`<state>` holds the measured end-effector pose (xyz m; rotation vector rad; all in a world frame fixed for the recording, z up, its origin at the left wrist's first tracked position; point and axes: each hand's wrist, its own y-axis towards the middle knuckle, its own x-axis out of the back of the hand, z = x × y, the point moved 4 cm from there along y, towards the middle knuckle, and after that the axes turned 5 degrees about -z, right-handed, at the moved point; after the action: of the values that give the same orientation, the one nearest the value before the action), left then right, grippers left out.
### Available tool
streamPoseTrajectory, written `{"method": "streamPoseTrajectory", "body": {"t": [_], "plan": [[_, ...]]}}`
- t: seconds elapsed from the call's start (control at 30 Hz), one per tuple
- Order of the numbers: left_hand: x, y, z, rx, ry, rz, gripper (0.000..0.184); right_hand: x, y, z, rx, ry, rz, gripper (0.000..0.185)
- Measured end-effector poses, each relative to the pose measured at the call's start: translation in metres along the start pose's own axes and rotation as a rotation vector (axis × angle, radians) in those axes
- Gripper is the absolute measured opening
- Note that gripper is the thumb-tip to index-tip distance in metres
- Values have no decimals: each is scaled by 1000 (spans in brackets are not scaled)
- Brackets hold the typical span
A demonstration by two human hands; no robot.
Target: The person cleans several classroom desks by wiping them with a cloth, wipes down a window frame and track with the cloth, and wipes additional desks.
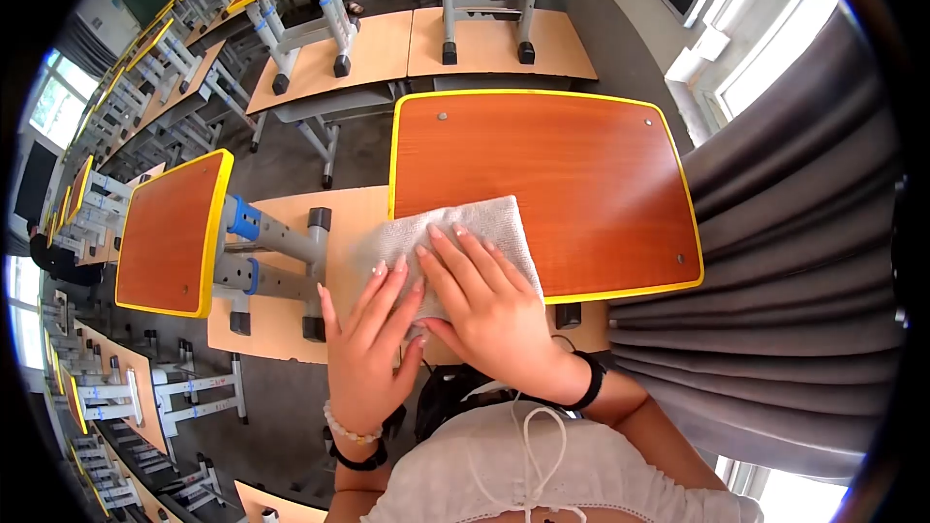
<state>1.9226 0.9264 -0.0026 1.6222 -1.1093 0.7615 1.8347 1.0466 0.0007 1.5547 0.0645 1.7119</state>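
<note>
A light grey cloth (502, 225) lies over the near left corner of a red-brown stool seat (581, 174) with yellow edging. My right hand (489, 305) rests flat on the cloth with its fingers stretched out. Beside it, my left hand (373, 353) has its fingers extended and apart at the cloth's left edge. Some of its fingertips overlap the cloth; whether they press on it I cannot tell. Part of the cloth is hidden under my hands. The stool sits on a light wooden desk (281, 329).
Left on the same desk, another stool (174, 232) stands with grey legs. A dark curtain (775, 281) hangs close on the right. More desks (499, 44) with stools on top fill the room ahead and left. A person in dark clothing (63, 261) is at the far left.
</note>
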Motion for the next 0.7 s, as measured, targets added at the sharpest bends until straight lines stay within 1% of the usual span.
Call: {"method": "streamPoseTrajectory", "body": {"t": [0.03, 0.13, 0.2, 0.23, 0.33, 0.43, 0.53, 0.57, 0.7], "plan": [[0, 3, -5, -19, 10, -5, 47, 4, -2, -8, -6, 95, -28, 63], [-8, 16, -25, -106, -21, -3, 48, 20, -18, -29, -36, 140, -42, 62], [-20, 27, -43, -180, -91, 18, 50, 40, -30, -43, -110, 105, -94, 58], [-26, 33, -54, -228, -140, 42, 55, 47, -39, -53, -151, 70, -107, 57], [-50, 55, -88, -362, -256, 118, 60, 73, -66, -79, -260, -53, -138, 55], [-78, 76, -124, -507, -321, 136, 67, 97, -91, -108, -387, -88, -164, 54], [-91, 93, -151, -572, -294, 120, 70, 118, -102, -134, -474, -62, -137, 56], [-90, 97, -154, -575, -294, 123, 70, 123, -100, -143, -475, -28, -92, 57], [-61, 105, -133, -460, -366, 52, 70, 130, -78, -169, -405, 66, 61, 60]]}}
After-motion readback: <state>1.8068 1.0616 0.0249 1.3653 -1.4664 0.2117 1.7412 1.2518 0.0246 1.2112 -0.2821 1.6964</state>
